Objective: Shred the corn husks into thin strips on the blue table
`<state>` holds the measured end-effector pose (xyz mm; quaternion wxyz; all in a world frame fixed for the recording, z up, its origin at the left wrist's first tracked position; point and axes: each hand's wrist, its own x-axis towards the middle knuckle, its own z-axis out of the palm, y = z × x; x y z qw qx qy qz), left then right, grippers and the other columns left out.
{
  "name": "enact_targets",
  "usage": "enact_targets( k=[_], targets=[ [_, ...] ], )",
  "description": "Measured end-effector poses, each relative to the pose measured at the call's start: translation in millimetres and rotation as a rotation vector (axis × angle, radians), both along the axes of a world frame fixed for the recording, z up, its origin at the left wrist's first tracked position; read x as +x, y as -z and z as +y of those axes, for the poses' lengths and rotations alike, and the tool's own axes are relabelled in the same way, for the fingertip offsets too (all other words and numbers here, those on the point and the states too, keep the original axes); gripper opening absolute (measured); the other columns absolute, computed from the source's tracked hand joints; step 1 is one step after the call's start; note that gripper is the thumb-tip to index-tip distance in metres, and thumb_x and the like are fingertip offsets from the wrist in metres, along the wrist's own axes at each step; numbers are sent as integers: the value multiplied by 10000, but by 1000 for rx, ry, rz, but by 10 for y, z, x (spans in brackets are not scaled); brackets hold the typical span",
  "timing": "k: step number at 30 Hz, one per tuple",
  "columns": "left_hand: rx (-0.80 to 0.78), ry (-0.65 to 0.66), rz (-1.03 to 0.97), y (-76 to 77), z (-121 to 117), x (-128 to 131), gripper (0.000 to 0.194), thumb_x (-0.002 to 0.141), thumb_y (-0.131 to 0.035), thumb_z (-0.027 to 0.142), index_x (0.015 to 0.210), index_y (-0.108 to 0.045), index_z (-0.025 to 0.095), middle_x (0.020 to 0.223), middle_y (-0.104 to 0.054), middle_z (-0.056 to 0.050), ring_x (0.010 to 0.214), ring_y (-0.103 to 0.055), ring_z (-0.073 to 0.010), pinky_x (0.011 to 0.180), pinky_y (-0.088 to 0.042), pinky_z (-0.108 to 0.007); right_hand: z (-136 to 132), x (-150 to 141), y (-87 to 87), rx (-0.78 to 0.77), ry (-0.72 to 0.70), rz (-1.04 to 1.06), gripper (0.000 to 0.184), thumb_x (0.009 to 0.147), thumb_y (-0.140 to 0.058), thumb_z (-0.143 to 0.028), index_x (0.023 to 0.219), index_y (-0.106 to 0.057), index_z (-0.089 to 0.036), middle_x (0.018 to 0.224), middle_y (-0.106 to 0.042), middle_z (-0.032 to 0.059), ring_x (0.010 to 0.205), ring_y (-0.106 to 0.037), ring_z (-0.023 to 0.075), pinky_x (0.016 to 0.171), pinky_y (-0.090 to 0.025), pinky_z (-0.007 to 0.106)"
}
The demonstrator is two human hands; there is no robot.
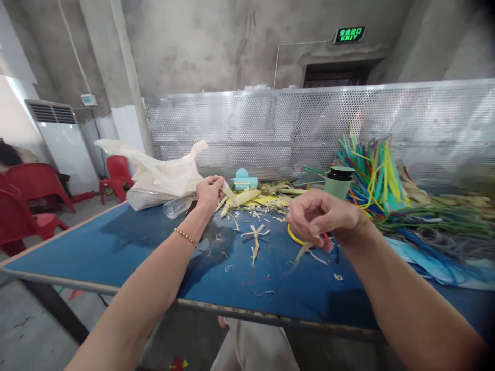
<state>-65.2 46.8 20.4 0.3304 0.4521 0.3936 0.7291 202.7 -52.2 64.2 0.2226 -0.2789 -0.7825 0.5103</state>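
My left hand (pixel 211 189) is closed on a pale husk strip (pixel 231 194), pinched between thumb and fingers over a heap of husk pieces (pixel 247 197). My right hand (pixel 323 215) hovers above the table with fingers curled toward the thumb; what they hold, if anything, I cannot make out. A blurred beige strip (pixel 299 253) shows just below its fingertips. Under that hand lies a yellow curved piece (pixel 294 237), partly hidden, with orange and blue bits beside it. Between my hands, a star-shaped figure of knotted pale strips (pixel 255 238) rests on the blue table (pixel 154 257).
A white plastic bag (pixel 162 175) and a clear bottle (pixel 176 207) stand left. Behind are a light-blue object (pixel 245 181) and a green lidded cup (pixel 339 181). Bundled coloured strips (pixel 382 175) and grey-green coils (pixel 433 234) crowd the right. A perforated metal panel (pixel 247 121) borders the back.
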Motion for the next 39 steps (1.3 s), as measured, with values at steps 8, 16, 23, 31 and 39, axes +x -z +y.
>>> enact_targets(
  k=[8,16,23,31,39],
  targets=[
    [35,201,53,16,-47,82,228,710,-728,286,812,-637,105,582,-614,-2,497,-598,-116,469,-401,-211,504,0,76,512,589,43,165,731,-684,-321,653,-647,-180,513,-613,0,443,-554,117,452,-448,233],
    [199,224,288,33,-173,267,206,767,-654,285,877,-655,112,679,-676,-42,640,-628,-134,666,-496,-265,893,62,284,1047,901,-318,176,798,-544,-157,815,-719,-150,828,-735,90,780,-668,202,757,-487,311],
    [265,115,559,46,-219,330,171,761,-612,158,929,-626,133,783,-679,-52,706,-643,-139,699,-494,-264,1078,261,429,975,799,-752,266,805,-504,-104,865,-759,-153,923,-758,100,861,-683,211,773,-481,271],
    [302,271,622,138,-257,455,262,788,-476,21,1002,-587,123,769,-671,-41,705,-644,-120,734,-512,-274,820,124,266,973,885,-406,285,868,-488,-180,1002,-739,-157,896,-754,101,809,-700,206,768,-497,299],
    [319,266,632,147,-361,535,281,803,-561,107,1077,-596,158,664,-638,16,632,-615,-126,650,-478,-257,468,-477,290,923,535,32,171,780,-704,-320,835,-695,-158,753,-644,23,603,-545,112,565,-423,251]
  ],
)
